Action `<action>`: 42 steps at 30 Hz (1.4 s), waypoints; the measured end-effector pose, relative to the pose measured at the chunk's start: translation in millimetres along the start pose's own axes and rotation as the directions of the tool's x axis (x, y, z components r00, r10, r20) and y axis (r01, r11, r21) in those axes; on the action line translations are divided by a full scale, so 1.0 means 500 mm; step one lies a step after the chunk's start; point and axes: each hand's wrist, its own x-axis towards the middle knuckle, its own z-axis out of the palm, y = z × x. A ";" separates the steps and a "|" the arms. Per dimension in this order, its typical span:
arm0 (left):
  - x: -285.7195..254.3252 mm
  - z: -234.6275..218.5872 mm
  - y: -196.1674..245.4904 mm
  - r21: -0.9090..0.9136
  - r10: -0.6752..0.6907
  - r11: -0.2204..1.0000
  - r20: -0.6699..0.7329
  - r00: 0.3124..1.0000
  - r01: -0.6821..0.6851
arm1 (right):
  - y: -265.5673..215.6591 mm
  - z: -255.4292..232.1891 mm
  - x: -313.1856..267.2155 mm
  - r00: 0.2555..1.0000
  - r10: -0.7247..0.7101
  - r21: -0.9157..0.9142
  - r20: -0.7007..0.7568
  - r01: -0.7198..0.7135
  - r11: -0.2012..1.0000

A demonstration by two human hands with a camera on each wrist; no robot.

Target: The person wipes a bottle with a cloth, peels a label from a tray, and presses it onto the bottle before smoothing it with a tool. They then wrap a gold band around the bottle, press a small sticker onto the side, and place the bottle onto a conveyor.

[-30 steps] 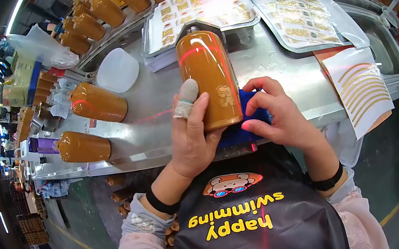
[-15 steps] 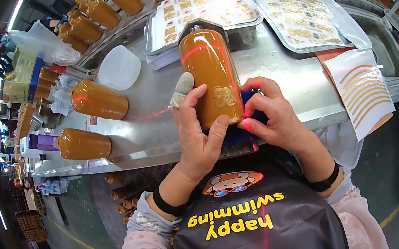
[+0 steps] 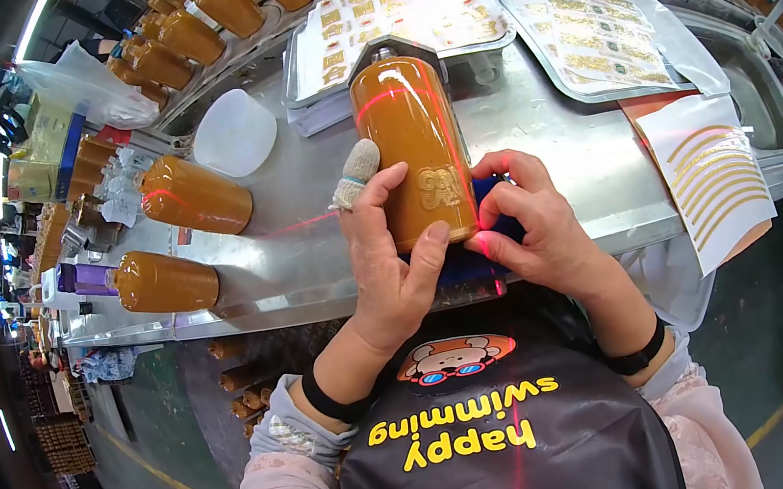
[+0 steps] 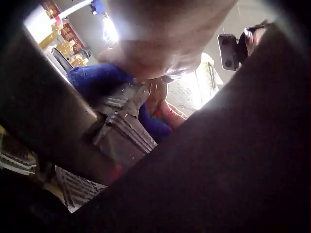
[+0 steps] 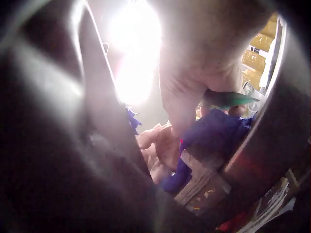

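A glossy amber-brown bottle (image 3: 400,125) lies with its neck in a dark hexagonal holder (image 3: 415,48), base toward me. It bears a raised gold emblem (image 3: 440,187) near the base. My left hand (image 3: 384,265) grips its lower left side, thumb on the base edge; one finger wears a pale knitted finger cover (image 3: 357,172). The right hand (image 3: 542,225) has thumb and fingertips bent at the lower right edge. Between its fingers is a green pointed tool (image 5: 233,100), seen in the right wrist view. Blue cloth (image 3: 464,268) lies under the bottle's base.
Two amber bottles (image 3: 195,196) lie on the left, near a white plastic tub (image 3: 236,134). Behind stand trays with gold sticker sheets (image 3: 400,11). A sheet of curved gold strips (image 3: 713,172) overhangs the metal table (image 3: 567,152) at right. Several bottles line the back.
My left thumb has come round to the bottle's base edge, and the bottle has turned slightly. The right fingertips have moved in against its lower right edge. The back-row bottles have shifted left.
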 end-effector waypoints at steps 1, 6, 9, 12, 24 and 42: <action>0.000 0.001 0.001 0.002 -0.001 1.000 0.001 1.000 0.001 | 0.001 0.000 0.000 1.000 -0.001 -0.002 0.000 0.001 1.000; -0.006 0.004 -0.009 -0.237 -0.038 0.971 -0.015 0.999 0.034 | 0.000 -0.001 0.001 1.000 -0.006 0.003 0.000 0.006 1.000; -0.008 0.003 -0.007 -0.172 -0.020 0.985 -0.019 1.000 0.017 | 0.000 0.004 0.002 0.999 -0.025 0.025 -0.031 0.026 0.999; -0.012 0.003 0.001 -0.277 -0.032 0.961 -0.077 0.997 0.010 | 0.000 0.003 0.001 0.999 -0.039 0.022 -0.035 0.040 0.999; -0.079 -0.012 -0.007 0.560 0.536 0.633 0.182 0.825 -0.535 | 0.006 0.008 0.001 0.999 -0.023 0.062 -0.039 0.025 0.998; -0.060 -0.025 -0.004 0.365 0.485 0.810 0.024 0.874 -0.459 | -0.004 0.012 0.003 1.000 0.005 0.010 -0.013 -0.004 1.000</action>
